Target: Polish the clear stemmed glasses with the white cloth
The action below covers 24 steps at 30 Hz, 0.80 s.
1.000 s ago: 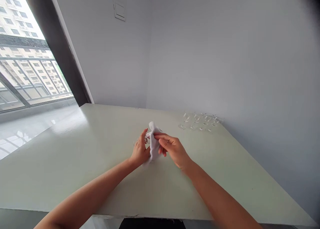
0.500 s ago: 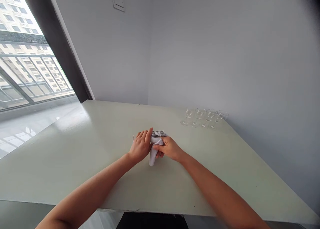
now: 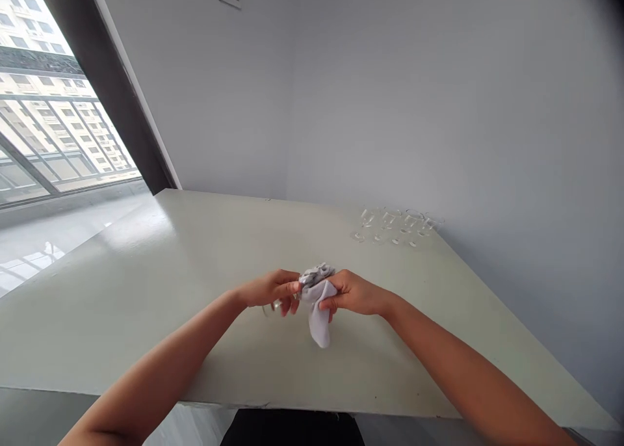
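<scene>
A clear stemmed glass (image 3: 268,310) lies sideways between my hands over the table, its foot showing just under my left hand (image 3: 273,289). The fingers of that hand are closed around the glass near its stem. My right hand (image 3: 355,292) grips a pale grey-white cloth (image 3: 320,313), bunched at the bowl end of the glass, with one loose end hanging down. Much of the bowl is hidden by cloth and fingers, so I cannot tell how far the cloth reaches inside.
Several clear stemmed glasses (image 3: 389,222) stand upright in a group at the back right of the pale table (image 3: 234,238), near the grey wall (image 3: 414,108). The table's front edge runs close to my body. A large window (image 3: 58,121) is at the left.
Both hands have shifted slightly right and towards me with the glass and cloth. My left hand has turned, uncovering the glass foot below it, and the cloth hangs lower.
</scene>
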Motion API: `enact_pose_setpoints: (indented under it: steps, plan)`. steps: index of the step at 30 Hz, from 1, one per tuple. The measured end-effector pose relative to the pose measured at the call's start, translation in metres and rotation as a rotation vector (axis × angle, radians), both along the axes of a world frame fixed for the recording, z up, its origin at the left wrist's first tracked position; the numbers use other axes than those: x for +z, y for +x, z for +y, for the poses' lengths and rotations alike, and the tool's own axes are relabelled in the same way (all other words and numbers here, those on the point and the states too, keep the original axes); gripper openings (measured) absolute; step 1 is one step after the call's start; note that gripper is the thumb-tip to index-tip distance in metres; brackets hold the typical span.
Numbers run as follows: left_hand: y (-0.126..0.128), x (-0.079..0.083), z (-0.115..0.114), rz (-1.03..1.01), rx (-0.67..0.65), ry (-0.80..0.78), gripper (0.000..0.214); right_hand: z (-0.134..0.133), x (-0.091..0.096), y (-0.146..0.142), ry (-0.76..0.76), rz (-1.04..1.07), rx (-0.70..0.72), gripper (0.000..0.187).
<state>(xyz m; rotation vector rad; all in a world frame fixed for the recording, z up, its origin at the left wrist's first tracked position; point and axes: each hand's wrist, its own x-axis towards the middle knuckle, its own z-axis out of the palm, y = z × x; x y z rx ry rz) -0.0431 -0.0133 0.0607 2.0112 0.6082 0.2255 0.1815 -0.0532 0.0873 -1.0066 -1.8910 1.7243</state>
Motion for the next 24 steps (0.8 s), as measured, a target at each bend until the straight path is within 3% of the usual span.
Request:
enact_pose_setpoints:
  steps: [3, 5, 7, 9, 11, 13, 15, 17, 19, 20, 22, 24]
  plan:
    - [0.009, -0.007, -0.001, 0.007, 0.325, 0.548, 0.046, 0.0, -0.014, -0.008, -0.051, 0.103, -0.333, 0.03]
    - [0.01, -0.013, 0.0, 0.007, 0.394, 0.799, 0.046, -0.003, -0.021, -0.015, -0.118, 0.195, -0.473, 0.032]
    - [0.007, -0.017, 0.001, -0.013, 0.367, 0.768, 0.044, -0.01, -0.02, -0.018, -0.115, 0.22, -0.448, 0.029]
    - [0.002, -0.016, 0.002, -0.052, 0.254, 0.492, 0.044, -0.016, -0.011, -0.014, -0.032, 0.16, -0.291, 0.024]
    - [-0.001, -0.013, 0.0, -0.08, 0.031, 0.146, 0.049, -0.019, -0.001, -0.006, 0.04, 0.067, -0.099, 0.018]
    - [0.001, -0.011, -0.002, -0.091, -0.083, -0.021, 0.052, -0.018, 0.006, 0.002, 0.069, 0.015, -0.033, 0.015]
    - [0.006, -0.011, -0.004, -0.109, 0.094, 0.143, 0.045, -0.014, 0.003, 0.004, 0.065, 0.046, -0.172, 0.017]
    - [0.011, -0.014, -0.005, -0.124, 0.324, 0.512, 0.036, -0.01, -0.007, -0.001, 0.008, 0.145, -0.408, 0.02]
    - [0.013, -0.019, -0.004, -0.113, 0.39, 0.828, 0.036, -0.008, -0.018, -0.01, -0.096, 0.263, -0.577, 0.025]
    - [0.012, -0.021, -0.003, -0.097, 0.371, 0.906, 0.034, -0.009, -0.023, -0.014, -0.143, 0.304, -0.609, 0.027]
    - [0.008, -0.023, -0.001, -0.078, 0.362, 0.884, 0.031, -0.012, -0.029, -0.019, -0.173, 0.305, -0.553, 0.028]
    - [0.003, -0.023, 0.0, -0.084, 0.385, 0.631, 0.031, -0.015, -0.029, -0.018, -0.096, 0.213, -0.399, 0.029]
